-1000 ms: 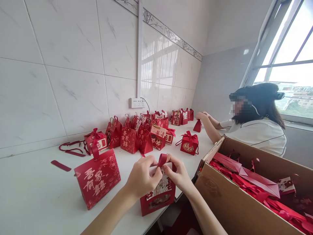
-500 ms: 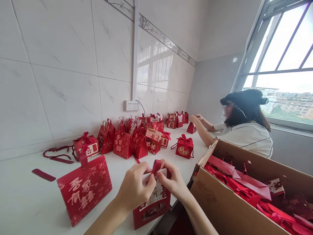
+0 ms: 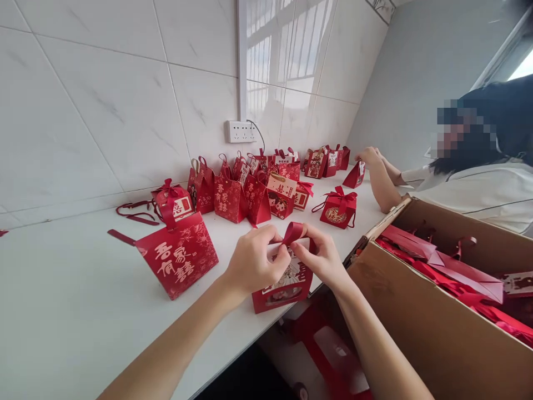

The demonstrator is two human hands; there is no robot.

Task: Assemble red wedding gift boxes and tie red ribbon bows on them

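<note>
A red gift box (image 3: 278, 300) with a printed front and an oval window stands upright at the table's near edge. At its top, a dark red ribbon (image 3: 293, 230) forms a loop. My left hand (image 3: 260, 258) pinches the ribbon from the left, thumb against fingers. From the right, my right hand (image 3: 321, 255) pinches the same loop. Both hands hide part of the box's top. Left of them stands a larger red gift box (image 3: 179, 253) with pale lettering and a ribbon on top.
Several red gift boxes (image 3: 229, 194) stand along the tiled wall. One with a bow (image 3: 335, 208) sits nearer. At right, an open cardboard box (image 3: 400, 294) holds more red boxes. Beyond it a person (image 3: 483, 166) handles a small red box (image 3: 355, 175). A red stool (image 3: 328, 350) is below.
The view has tilted down and turned left, so the scene sits higher and further right. Both hands stay pinched on the ribbon, with little change in the loop.
</note>
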